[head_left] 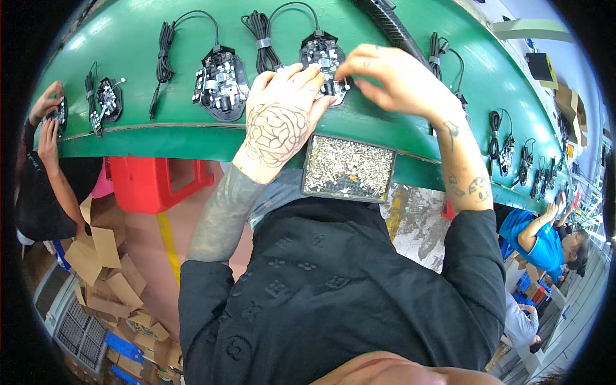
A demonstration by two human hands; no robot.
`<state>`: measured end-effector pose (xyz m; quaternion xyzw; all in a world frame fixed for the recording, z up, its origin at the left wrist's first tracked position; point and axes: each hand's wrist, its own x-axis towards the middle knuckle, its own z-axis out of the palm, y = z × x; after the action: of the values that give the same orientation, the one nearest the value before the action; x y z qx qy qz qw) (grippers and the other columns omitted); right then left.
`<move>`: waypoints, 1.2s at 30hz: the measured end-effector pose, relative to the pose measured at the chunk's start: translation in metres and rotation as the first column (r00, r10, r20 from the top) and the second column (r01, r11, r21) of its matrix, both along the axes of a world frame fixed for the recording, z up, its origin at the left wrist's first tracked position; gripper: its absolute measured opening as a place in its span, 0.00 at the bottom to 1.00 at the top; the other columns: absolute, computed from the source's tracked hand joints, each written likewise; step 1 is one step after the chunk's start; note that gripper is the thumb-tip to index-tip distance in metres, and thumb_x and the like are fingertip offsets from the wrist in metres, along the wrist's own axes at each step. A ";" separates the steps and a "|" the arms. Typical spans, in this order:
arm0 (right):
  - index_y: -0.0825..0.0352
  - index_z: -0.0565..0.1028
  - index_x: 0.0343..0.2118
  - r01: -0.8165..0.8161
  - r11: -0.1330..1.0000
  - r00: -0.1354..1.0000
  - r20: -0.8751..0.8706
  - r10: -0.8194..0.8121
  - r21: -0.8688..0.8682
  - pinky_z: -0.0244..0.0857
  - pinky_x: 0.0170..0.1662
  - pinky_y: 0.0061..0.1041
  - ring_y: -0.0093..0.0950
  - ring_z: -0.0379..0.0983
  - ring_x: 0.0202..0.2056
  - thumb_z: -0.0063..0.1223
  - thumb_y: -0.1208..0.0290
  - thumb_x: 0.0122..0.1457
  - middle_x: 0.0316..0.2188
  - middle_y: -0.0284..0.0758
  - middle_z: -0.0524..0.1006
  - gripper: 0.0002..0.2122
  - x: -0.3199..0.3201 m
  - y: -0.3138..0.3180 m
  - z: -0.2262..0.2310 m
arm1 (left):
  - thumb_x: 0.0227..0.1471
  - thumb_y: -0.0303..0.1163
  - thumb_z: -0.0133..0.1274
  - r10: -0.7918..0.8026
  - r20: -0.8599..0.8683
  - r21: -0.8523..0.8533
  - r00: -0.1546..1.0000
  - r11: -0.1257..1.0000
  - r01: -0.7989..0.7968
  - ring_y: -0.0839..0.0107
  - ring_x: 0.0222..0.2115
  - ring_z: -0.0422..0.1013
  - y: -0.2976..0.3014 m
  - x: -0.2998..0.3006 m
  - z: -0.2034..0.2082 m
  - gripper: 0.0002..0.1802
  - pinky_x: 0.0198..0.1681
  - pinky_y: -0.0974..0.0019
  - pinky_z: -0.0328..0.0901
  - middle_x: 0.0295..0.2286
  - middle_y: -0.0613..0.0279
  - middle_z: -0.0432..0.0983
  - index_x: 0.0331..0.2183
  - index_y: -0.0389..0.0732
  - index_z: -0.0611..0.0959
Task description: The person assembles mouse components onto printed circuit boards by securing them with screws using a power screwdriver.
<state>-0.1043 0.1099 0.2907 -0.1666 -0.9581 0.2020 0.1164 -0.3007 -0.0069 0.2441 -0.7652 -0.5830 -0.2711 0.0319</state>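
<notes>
An opened computer mouse base [323, 52] with bare circuit boards lies in front of me on the green bench, its cable running to a coiled bundle [258, 40]. My left hand [277, 119], tattooed on its back, grips the near left side of this base with fingers and thumb closed. At the base's right edge my right hand [388, 78] has its fingers bent together; what they pinch, if anything, is hidden. Left of my hands lies another opened mouse base [221, 83] with its own cable bundle [165, 54]. A box of small screws [350, 168] sits at the bench's near edge.
Further mouse bases with cables line the green bench [138, 136] on both sides. A black tube [394, 29] lies beyond my right hand. A co-worker's hands [48, 122] work at the far left. Below stand a red stool [141, 186] and cardboard boxes [106, 247].
</notes>
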 end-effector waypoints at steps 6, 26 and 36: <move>0.63 0.78 0.38 -0.039 0.988 0.997 0.065 0.049 -0.150 0.68 0.46 0.33 0.37 0.73 0.42 0.59 0.69 0.54 0.37 0.36 0.75 0.09 0.004 0.007 -0.011 | 0.48 0.43 0.63 -0.008 -0.001 0.008 1.000 1.000 0.008 0.67 0.46 0.74 -0.003 0.002 0.001 0.18 0.49 0.60 0.64 0.42 0.64 0.80 0.39 0.44 0.84; 0.67 0.80 0.43 0.367 0.399 0.870 0.157 -0.468 -0.840 0.67 0.41 0.16 0.16 0.72 0.35 0.59 0.66 0.59 0.35 0.28 0.79 0.13 -0.011 0.021 -0.022 | 0.48 0.43 0.61 -0.092 0.003 -0.004 0.996 0.996 0.092 0.67 0.40 0.74 0.009 0.006 0.008 0.17 0.45 0.61 0.64 0.37 0.63 0.80 0.35 0.39 0.84; 0.69 0.78 0.38 0.538 0.592 0.841 0.340 -0.420 -0.600 0.69 0.36 0.19 0.19 0.73 0.29 0.63 0.68 0.54 0.30 0.31 0.80 0.12 -0.018 0.051 -0.009 | 0.49 0.43 0.60 -0.086 0.060 0.015 0.995 0.996 0.085 0.66 0.42 0.73 0.006 0.012 0.003 0.18 0.49 0.60 0.63 0.40 0.63 0.79 0.36 0.39 0.83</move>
<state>-0.1223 0.1605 0.2821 -0.4648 -0.7427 0.4816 0.0193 -0.2886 -0.0004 0.2467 -0.7807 -0.5487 -0.2990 0.0076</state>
